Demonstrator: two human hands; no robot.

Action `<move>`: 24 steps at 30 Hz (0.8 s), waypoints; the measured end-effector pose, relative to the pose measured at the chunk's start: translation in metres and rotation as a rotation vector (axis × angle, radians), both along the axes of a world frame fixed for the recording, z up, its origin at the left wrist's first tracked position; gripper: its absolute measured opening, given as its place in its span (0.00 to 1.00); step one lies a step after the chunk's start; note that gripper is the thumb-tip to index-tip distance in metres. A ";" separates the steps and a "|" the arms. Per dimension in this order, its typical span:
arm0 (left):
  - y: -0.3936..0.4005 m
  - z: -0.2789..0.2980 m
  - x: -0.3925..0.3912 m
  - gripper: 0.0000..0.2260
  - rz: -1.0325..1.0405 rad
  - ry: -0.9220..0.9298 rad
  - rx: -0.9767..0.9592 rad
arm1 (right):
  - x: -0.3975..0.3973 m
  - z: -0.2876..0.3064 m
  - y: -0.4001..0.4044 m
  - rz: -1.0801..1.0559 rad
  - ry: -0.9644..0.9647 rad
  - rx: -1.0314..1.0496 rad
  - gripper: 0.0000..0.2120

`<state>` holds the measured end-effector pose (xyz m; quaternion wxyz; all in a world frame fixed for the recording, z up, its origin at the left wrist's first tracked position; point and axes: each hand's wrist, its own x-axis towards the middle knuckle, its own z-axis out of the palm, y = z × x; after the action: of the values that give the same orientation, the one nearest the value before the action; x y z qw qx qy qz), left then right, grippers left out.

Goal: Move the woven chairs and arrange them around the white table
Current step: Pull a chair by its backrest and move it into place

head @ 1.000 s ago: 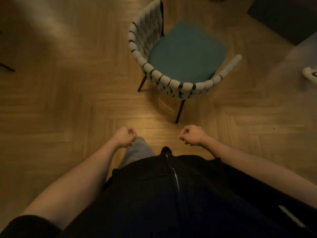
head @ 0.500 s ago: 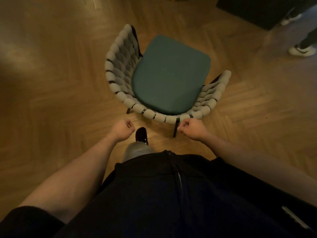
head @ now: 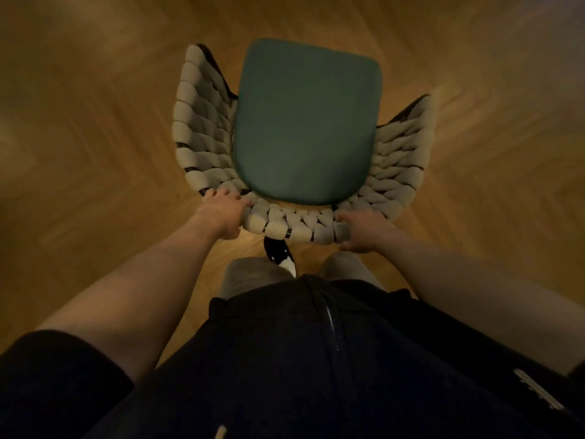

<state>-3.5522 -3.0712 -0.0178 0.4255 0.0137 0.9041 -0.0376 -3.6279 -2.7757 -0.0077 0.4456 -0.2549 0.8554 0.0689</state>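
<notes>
Chair (head: 202, 144) stands on the floor (head: 95, 122) right in front of the person, seen from above, its curved woven back nearest the body and the seat pointing away. Green cushion (head: 305, 122) fills the seat; pale woven bands wrap round the back and both sides w/ dark frame showing between them. L hand (head: 223, 212) is on the top rim at the back-left corner, grip curled over the weave, thumb side toward the body. R hand (head: 364, 231) is on the rim at the back-right, fingers wrapped over the top edge, holding it. Both forearms bare, dark short sleeves at the frame's lower corners. Below the rim, btwn the hands, a black shoe (head: 278, 253) w/ a white patch sits on the floor, grey trouser legs just behind it. Dark zipped top covers the bottom of the view. Floor is herringbone wood, blurred at the edges.
</notes>
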 end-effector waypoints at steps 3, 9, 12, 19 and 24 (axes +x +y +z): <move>-0.014 -0.015 -0.006 0.32 -0.103 -0.048 -0.050 | 0.002 -0.014 0.003 0.069 0.004 0.056 0.28; -0.033 -0.038 -0.022 0.28 -0.286 -0.080 -0.040 | 0.000 -0.036 0.005 0.223 0.039 0.126 0.32; -0.036 -0.039 -0.028 0.25 -0.316 -0.091 -0.027 | -0.004 -0.039 0.005 0.236 0.036 0.141 0.31; -0.030 -0.034 -0.023 0.22 -0.271 -0.059 -0.031 | -0.013 -0.037 0.005 0.279 0.002 0.157 0.31; -0.008 -0.028 -0.015 0.21 -0.198 -0.058 -0.027 | -0.036 -0.030 0.017 0.351 0.014 0.159 0.28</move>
<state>-3.5675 -3.0795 -0.0453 0.4459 0.0984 0.8849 -0.0916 -3.6638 -2.7587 -0.0379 0.4396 -0.3637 0.7927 0.2147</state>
